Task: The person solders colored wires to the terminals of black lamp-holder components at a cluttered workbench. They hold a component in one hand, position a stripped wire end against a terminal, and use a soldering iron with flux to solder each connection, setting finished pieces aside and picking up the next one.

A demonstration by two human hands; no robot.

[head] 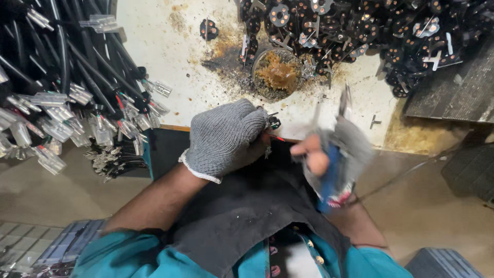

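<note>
left hand (226, 139) in a grey glove is pinching a small black part (274, 122) at the bench edge, right hand (329, 159) gripping a blue-handled tool (332, 177), big pile of parts (370, 31) looks undone

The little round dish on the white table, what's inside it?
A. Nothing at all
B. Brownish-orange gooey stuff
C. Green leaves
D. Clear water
B: the round dish on the stained white table holds a lumpy brownish-orange paste, with dark specks scattered around it, just beyond the gloved left hand.
</note>
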